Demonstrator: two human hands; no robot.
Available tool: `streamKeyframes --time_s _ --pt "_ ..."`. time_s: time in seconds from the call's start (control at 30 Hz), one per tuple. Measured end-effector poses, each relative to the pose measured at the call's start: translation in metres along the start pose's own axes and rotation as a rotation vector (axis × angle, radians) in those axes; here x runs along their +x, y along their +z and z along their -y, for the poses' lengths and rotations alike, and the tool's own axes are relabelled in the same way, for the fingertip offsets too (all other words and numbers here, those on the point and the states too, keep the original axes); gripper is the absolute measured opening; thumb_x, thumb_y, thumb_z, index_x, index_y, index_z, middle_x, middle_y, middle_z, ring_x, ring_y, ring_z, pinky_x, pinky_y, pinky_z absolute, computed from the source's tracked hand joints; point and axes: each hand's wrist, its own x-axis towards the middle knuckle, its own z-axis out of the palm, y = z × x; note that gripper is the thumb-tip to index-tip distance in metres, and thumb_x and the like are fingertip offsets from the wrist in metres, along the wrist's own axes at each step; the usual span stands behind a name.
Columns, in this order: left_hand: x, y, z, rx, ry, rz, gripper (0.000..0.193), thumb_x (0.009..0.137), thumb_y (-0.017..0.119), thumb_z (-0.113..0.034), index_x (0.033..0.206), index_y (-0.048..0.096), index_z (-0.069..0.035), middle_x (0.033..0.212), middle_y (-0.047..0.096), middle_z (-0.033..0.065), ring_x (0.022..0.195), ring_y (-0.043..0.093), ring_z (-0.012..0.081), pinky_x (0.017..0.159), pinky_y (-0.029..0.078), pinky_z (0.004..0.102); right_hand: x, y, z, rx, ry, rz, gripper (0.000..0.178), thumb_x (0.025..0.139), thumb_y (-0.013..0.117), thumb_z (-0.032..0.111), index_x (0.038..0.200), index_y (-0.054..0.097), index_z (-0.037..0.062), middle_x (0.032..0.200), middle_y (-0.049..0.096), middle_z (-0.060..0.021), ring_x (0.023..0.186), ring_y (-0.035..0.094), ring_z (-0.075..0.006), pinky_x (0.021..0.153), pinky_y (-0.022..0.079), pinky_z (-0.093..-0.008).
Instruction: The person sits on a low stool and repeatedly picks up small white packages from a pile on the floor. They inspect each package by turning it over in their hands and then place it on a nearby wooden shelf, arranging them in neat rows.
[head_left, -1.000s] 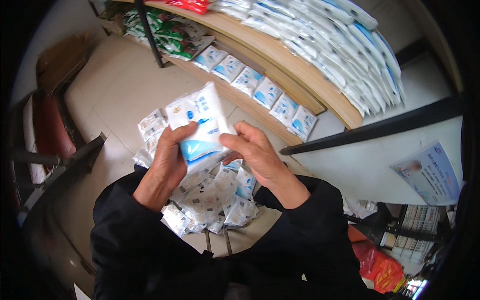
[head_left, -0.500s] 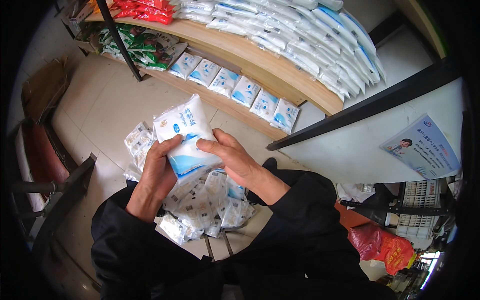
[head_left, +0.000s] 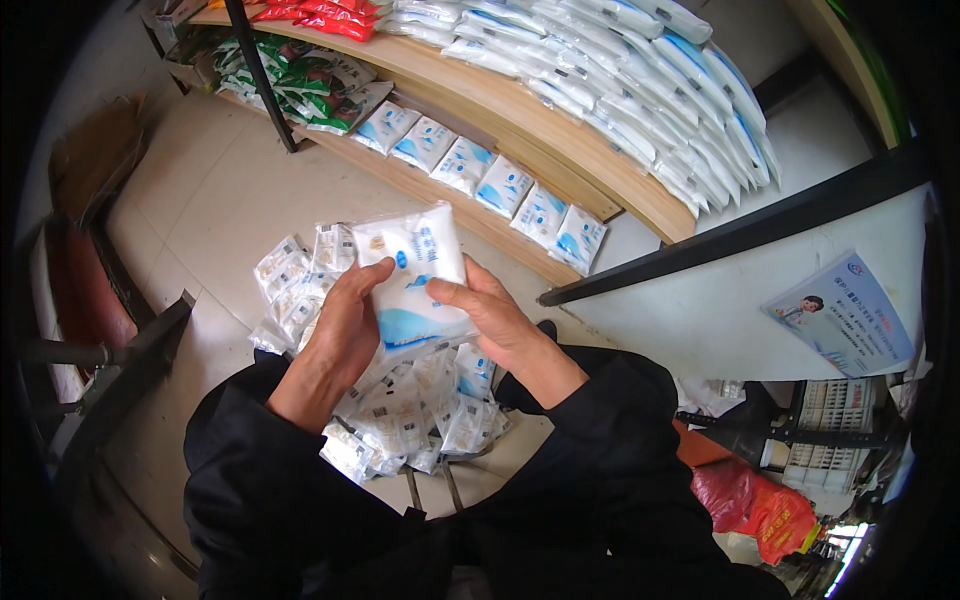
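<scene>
A wooden shelf (head_left: 640, 182) ran across the far side, bearing stacked white bags (head_left: 620, 85). Nearer, loose packets (head_left: 395, 412) lay heaped, partly blocked from view by the blue-and-white packet (head_left: 408, 308) that the left hand (head_left: 345, 322) and right hand (head_left: 505, 330) gripped above.

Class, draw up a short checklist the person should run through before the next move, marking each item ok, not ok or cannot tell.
1. Left hand on the held white-and-blue packet: ok, gripping one side, thumb on top.
2. Right hand on the same packet: ok, gripping the opposite side.
3. Printed front of the held packet facing up: ok, turned toward the camera.
4. Back of the held packet undamaged: cannot tell, it faces away.
5. Row of packets on the lower shelf orderly: ok, six side by side.
6. Loose packets below the hands neatly stacked: not ok, heaped in a jumble.
</scene>
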Motion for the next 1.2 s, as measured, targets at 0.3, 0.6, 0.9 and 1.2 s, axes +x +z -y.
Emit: streamKeyframes --time_s 0.3,0.6,0.9,1.2 --pt "-0.009 -0.011 -0.006 0.080 0.166 -0.122 0.044 0.099 0.061 -0.020 0.137 0.052 -0.001 0.144 0.052 0.0137 0.133 0.053 0.0282 0.112 0.044 0.0443 0.041 -0.111 -0.041 0.005 -0.087 -0.545 0.041 0.092 0.072 0.009 0.132 0.062 0.0084 0.119 0.071 -0.0050 0.107 0.068 -0.0190 0.094 0.054 -0.0351" --pt "-0.027 -0.004 -0.024 0.028 0.136 -0.144 0.037 0.100 0.060 -0.016 0.134 0.054 -0.001 0.139 0.055 0.0116 0.124 0.061 0.0250 0.106 0.049 0.0401 0.078 -0.224 -0.041 -0.093 -0.185 -0.867 0.051 0.087 0.073 0.006 0.136 0.060 0.0086 0.121 0.068 -0.0061 0.106 0.066 -0.0212 0.089 0.054 -0.0361" --pt "-0.021 -0.002 -0.018 0.026 0.078 -0.182 0.036 0.099 0.062 -0.016 0.131 0.057 -0.002 0.139 0.057 0.0132 0.122 0.063 0.0255 0.103 0.052 0.0388 0.100 -0.300 -0.005 -0.916 -0.108 -1.152 0.060 0.083 0.073 0.017 0.138 0.052 0.0019 0.119 0.069 -0.0197 0.106 0.067 -0.0373 0.091 0.055 -0.0457" --pt "-0.018 -0.003 -0.013 0.027 0.031 -0.182 0.033 0.099 0.061 -0.015 0.129 0.059 -0.001 0.138 0.060 0.0149 0.116 0.067 0.0259 0.100 0.055 0.0379 0.110 -0.264 -0.050 -1.809 -0.084 -0.987 0.059 0.082 0.075 0.015 0.136 0.053 0.0067 0.135 0.056 -0.0176 0.118 0.059 -0.0390 0.096 0.053 -0.0498"
